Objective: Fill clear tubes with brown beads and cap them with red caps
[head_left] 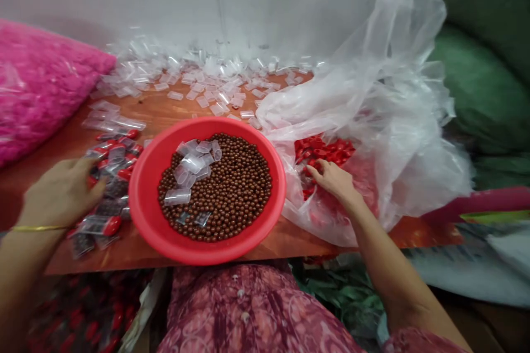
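Observation:
My left hand (62, 193) is at the left, slightly blurred. Its thumb and forefinger are apart beside a pile of clear plastic tubes with red caps (118, 168), several of them filled with brown balls. A red end shows between these fingers; no grip on it is visible. My right hand (331, 179) reaches into an open clear plastic bag (331, 105), its fingers bent and apart over red caps (323, 149). Between the hands stands a red basin (143, 198) of small brown balls (236, 187), with several empty clear tubes (192, 162) lying on them.
Many loose clear tubes (215, 88) lie along the back of the orange-brown table (153, 103) by the wall. A bag of pink pieces (41, 83) stands at the left. Green sacks (484, 88) are at the right. More red-capped tubes (86, 309) lie below the table edge.

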`<state>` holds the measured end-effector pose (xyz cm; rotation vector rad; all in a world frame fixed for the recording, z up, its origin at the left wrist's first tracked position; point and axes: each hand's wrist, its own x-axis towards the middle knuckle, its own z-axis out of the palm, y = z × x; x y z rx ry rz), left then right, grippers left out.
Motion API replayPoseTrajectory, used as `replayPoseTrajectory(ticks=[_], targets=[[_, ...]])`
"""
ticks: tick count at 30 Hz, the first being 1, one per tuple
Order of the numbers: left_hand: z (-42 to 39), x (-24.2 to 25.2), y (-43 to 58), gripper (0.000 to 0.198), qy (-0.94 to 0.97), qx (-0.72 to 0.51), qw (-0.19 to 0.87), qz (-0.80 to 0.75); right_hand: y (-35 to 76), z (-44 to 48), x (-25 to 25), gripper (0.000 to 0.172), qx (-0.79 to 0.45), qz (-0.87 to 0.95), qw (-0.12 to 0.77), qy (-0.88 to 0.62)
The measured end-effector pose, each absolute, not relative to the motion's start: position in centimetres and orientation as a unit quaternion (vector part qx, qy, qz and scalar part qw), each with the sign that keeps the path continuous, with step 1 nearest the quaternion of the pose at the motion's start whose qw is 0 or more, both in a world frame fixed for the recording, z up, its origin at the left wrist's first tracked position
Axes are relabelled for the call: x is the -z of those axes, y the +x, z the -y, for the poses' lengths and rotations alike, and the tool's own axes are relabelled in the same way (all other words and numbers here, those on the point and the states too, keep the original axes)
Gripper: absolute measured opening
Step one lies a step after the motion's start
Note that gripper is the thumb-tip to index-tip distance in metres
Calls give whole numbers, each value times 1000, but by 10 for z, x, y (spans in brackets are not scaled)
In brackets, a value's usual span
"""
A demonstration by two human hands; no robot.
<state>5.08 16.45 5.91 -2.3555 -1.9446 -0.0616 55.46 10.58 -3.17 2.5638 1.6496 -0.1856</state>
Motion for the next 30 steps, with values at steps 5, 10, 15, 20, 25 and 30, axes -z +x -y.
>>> replayPoseTrajectory(ticks=[5,10,15,20,25,30], targets=[[-152,-74,161,28,-848,24,84,522,541,-112,26,45,66,-533,135,833],[-190,-43,208,32,-911,-2,100,400,546,-102,30,40,66,-603,140,782],[-232,-37,224,28,-945,-77,90,305,549,-94,37,42,45,-607,102,787],[-206,-53,237,24,-950,-93,39,294,547,-92,46,38,16,-581,20,813],[-179,-43,246,18,-897,-156,-49,411,551,-90,58,27,-43,-548,-84,831],[-195,-17,262,12,-840,-100,-140,514,556,-92,70,34,46,-458,-396,795]])
